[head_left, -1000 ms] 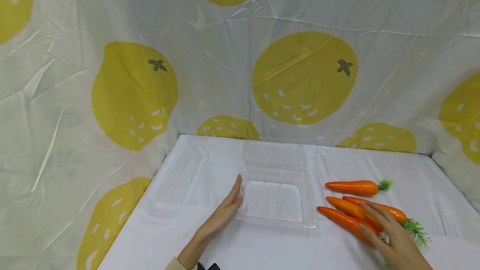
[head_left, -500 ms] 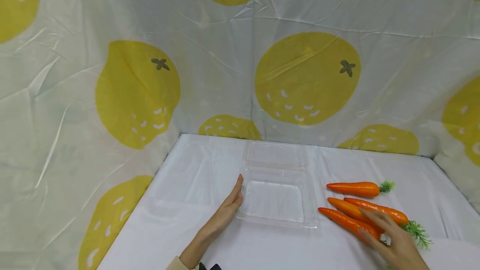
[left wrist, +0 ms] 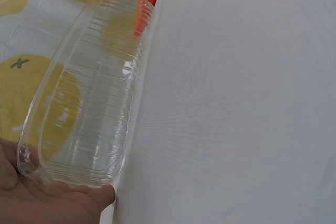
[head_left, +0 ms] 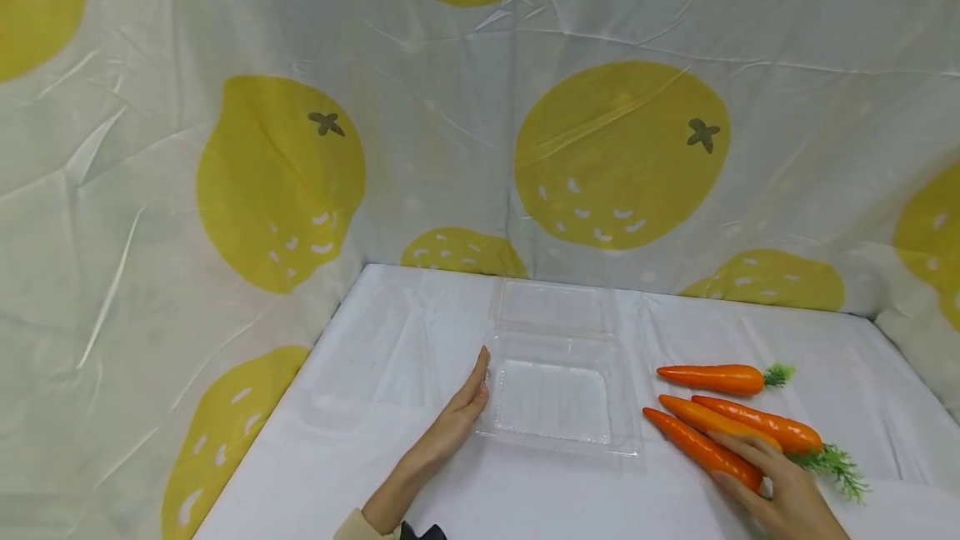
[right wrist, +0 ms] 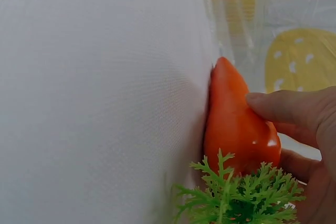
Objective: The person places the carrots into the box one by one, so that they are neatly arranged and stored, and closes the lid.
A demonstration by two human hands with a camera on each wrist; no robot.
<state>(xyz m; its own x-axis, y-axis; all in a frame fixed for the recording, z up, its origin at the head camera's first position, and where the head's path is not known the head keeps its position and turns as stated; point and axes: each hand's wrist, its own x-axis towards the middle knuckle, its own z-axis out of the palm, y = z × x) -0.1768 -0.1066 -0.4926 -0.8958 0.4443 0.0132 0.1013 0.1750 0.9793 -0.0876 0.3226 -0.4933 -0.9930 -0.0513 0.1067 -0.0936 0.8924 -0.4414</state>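
A clear plastic clamshell box (head_left: 553,402) sits on the white cloth with its lid (head_left: 555,307) laid back. My left hand (head_left: 453,423) rests against the box's left side, fingers mostly straight; the left wrist view shows its fingertips at the box's end wall (left wrist: 79,174). Over at the right, my right hand (head_left: 783,486) holds the nearest orange carrot (head_left: 697,444) between thumb and fingers, its green leafy top (right wrist: 241,192) towards the wrist camera. That carrot appears to lie on the cloth. Beside it are a second carrot (head_left: 708,419), partly under my fingers, and a third carrot (head_left: 772,423).
Another carrot (head_left: 712,377) with a short green top lies farther back, to the right of the box. Behind the table (head_left: 420,332) hangs a pale curtain (head_left: 435,148) printed with yellow lemons, which also runs down the left side.
My right hand has shifted slightly left and closed its thumb and fingers on the nearest carrot, which has moved a little. My left hand stays at the box, and the view has shifted slightly.
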